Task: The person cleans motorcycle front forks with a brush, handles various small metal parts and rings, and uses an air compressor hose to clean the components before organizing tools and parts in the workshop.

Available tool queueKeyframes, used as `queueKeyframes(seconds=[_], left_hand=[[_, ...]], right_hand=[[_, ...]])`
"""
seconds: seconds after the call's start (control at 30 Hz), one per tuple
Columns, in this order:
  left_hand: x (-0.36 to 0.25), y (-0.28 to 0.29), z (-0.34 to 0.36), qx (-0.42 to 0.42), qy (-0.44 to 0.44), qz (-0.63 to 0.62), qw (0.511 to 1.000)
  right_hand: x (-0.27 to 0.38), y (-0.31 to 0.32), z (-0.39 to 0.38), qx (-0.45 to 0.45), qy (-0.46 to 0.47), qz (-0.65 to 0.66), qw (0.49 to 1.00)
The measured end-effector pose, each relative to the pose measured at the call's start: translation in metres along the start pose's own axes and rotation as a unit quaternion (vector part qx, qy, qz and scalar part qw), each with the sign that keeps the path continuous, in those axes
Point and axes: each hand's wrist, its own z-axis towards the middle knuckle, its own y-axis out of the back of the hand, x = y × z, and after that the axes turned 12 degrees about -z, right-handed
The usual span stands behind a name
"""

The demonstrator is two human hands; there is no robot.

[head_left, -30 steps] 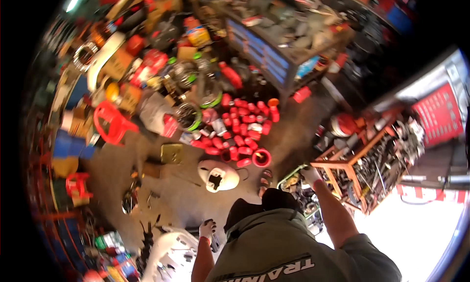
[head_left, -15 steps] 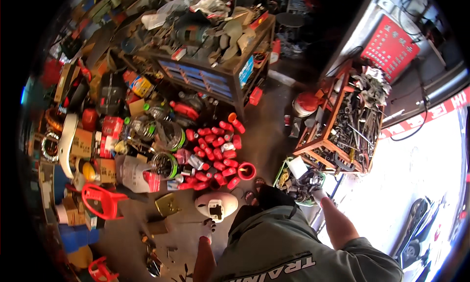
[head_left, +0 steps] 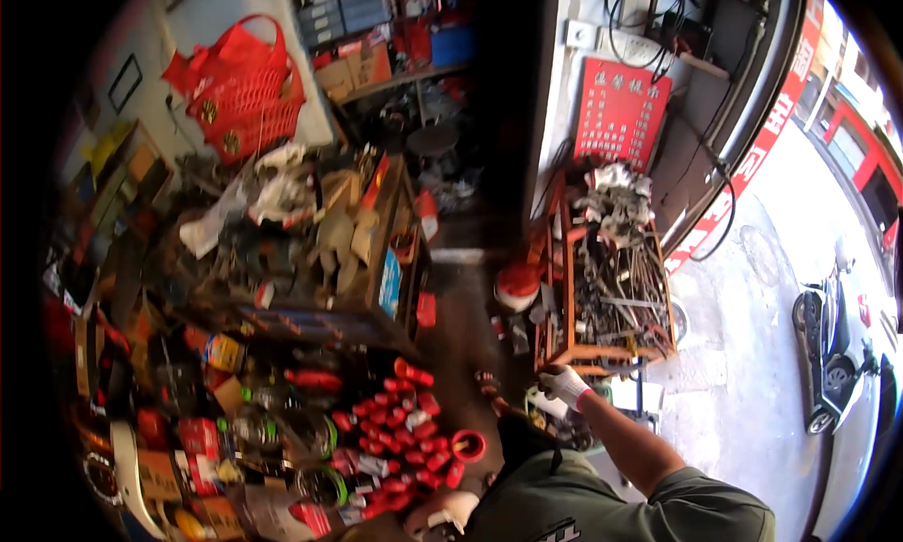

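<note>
My right hand point(head_left: 564, 384), in a white glove with a pink cuff and dark fingertips, reaches forward on a bent arm. It is at the front left corner of an orange metal rack point(head_left: 611, 354) heaped with wrenches and rods. The fingers are blurred and point left; I cannot tell whether they touch the rack or hold anything. Just below the hand is a green crate point(head_left: 594, 440) of metal parts, partly covered by my arm. My left hand is out of view. A pale rounded shell point(head_left: 442, 516) lies at the lower edge, partly cut off.
Many red bottles point(head_left: 404, 429) and a red funnel-like cup point(head_left: 467, 445) stand on the floor to the left. A cluttered workbench point(head_left: 310, 326) is behind them. Beyond the rack, a scooter point(head_left: 828, 363) is parked outside. A red and white bucket point(head_left: 517, 286) stands left of the rack.
The view has swung up and to the right. My right hand has moved from over the crate to the rack's front corner. My left hand has dropped out of view.
</note>
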Motion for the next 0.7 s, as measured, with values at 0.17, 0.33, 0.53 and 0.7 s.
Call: queueKeyframes(seconds=[0.17, 0.33, 0.53, 0.7], left_hand=[[-0.240, -0.111, 0.056, 0.070, -0.154, 0.084, 0.982], [-0.446, -0.217, 0.053, 0.114, -0.257, 0.144, 0.949], [-0.583, -0.271, 0.043, 0.117, -0.300, 0.184, 0.929], [-0.628, -0.247, 0.048, 0.050, -0.286, 0.197, 0.936]], right_hand=[[0.186, 0.074, 0.111, -0.043, 0.066, 0.064, 0.995], [0.358, 0.238, 0.245, -0.376, 0.288, -0.191, 0.860], [0.637, 0.472, 0.295, -0.688, 0.438, -0.304, 0.493], [0.787, 0.531, 0.232, -0.741, 0.231, -0.391, 0.494]])
